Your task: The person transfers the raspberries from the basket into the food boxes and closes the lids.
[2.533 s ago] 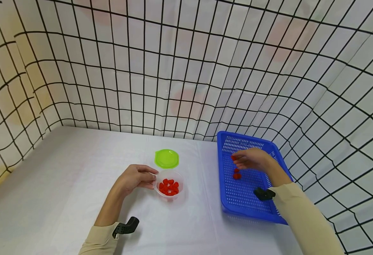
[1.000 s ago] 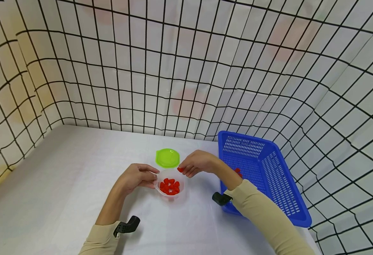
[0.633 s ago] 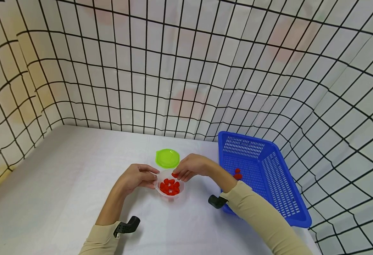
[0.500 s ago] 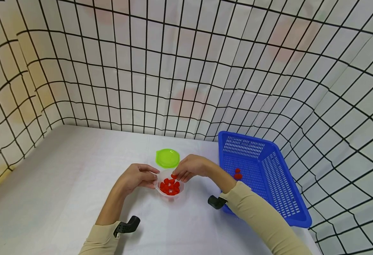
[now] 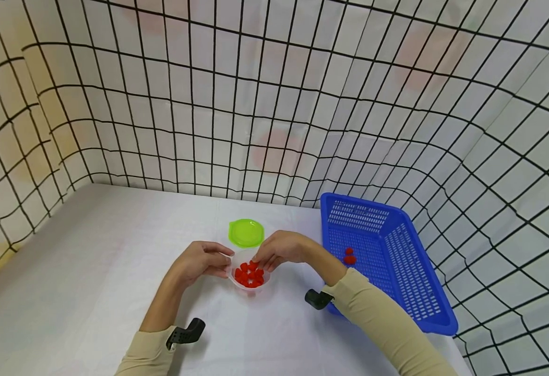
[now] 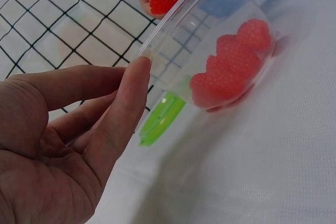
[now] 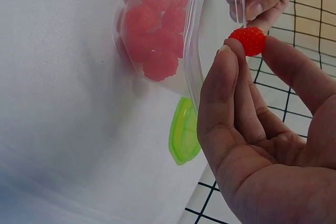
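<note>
My left hand (image 5: 201, 263) pinches the rim of a clear plastic container (image 6: 173, 59) between thumb and fingers. Several red raspberries (image 5: 249, 278) lie at its bottom. Over the container's far right side, my right hand (image 5: 281, 249) holds one more raspberry (image 7: 249, 41) between thumb and fingertips. In the left wrist view this held raspberry (image 6: 163, 2) shows just beyond the rim. A bright green lid (image 5: 246, 233) lies on the white table right behind the container.
A blue plastic basket (image 5: 398, 253) with slotted walls stands on the right, partly behind the right forearm. A few raspberries (image 5: 349, 259) lie on its floor. Black wire grid (image 5: 213, 109) encloses the table's back and sides.
My right hand came left out of the basket with a raspberry, reached the container and dipped slightly lower over it. The left hand has kept its grip on the rim.
</note>
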`<state>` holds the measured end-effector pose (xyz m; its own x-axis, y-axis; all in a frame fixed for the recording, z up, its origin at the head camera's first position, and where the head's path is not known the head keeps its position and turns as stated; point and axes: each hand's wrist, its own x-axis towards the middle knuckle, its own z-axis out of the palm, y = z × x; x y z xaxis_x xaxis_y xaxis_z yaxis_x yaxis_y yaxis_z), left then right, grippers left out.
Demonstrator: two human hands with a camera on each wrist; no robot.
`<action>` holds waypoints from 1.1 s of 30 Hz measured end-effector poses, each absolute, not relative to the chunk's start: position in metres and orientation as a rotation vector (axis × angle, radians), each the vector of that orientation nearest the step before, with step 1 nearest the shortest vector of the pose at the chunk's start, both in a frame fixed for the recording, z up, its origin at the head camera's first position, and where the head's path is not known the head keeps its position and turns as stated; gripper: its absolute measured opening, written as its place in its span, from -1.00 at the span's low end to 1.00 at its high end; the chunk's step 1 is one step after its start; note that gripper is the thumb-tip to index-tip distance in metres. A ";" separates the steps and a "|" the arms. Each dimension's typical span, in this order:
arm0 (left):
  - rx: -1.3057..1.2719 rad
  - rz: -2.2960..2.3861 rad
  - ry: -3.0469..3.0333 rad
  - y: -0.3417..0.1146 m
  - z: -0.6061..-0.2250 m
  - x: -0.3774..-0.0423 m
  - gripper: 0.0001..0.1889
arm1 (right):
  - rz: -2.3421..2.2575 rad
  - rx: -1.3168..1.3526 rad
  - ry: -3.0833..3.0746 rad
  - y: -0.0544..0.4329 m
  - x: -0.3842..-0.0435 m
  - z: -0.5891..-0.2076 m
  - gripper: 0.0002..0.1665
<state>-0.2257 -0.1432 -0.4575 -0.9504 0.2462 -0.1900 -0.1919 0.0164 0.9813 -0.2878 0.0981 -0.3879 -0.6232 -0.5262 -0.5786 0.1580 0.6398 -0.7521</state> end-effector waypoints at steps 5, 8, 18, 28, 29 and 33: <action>0.053 2.005 1.996 -0.143 -0.458 -0.227 -0.66 | -1.043 -0.278 1.996 0.100 -0.288 -0.390 -0.66; 0.053 2.010 1.990 -0.142 -0.459 -0.227 -0.67 | -1.053 -0.276 1.980 0.101 -0.289 -0.391 -0.65; 0.061 2.009 1.991 -0.142 -0.458 -0.226 -0.66 | -1.045 -0.291 1.964 0.103 -0.290 -0.391 -0.63; 0.068 1.995 2.001 -0.142 -0.458 -0.225 -0.66 | -1.021 -0.339 1.970 0.103 -0.289 -0.391 -0.61; 0.070 1.994 2.002 -0.142 -0.458 -0.225 -0.66 | -1.019 -0.338 1.969 0.103 -0.289 -0.390 -0.61; 0.074 1.999 1.998 -0.143 -0.458 -0.226 -0.66 | -1.020 -0.333 1.969 0.103 -0.289 -0.390 -0.61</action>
